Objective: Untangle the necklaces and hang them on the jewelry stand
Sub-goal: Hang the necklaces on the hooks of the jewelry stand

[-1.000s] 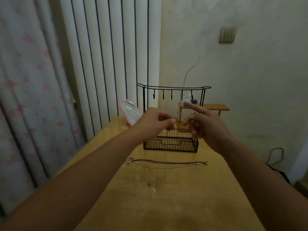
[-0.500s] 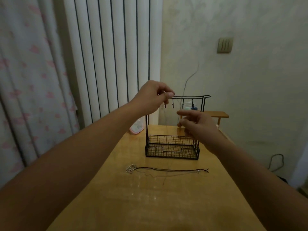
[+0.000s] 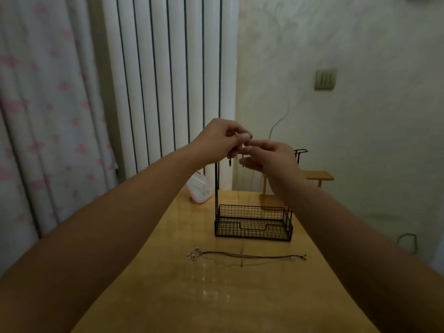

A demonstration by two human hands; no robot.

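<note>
Gold chain (image 3: 237, 179) is dangling as left hand (image 3: 219, 140) and right hand (image 3: 269, 156) are pinching it together at the stand (image 3: 253, 222) hooks; next, looping it on.

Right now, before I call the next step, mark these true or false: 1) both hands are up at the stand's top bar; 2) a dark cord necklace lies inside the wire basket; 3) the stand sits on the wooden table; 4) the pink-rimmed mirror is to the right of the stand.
1) Both hands are up at the stand's top bar. True: the left hand and right hand meet at the hooks of the stand.
2) False: the dark cord necklace lies on the table, in front of the basket.
3) True.
4) False: the mirror is left of the stand.
</note>
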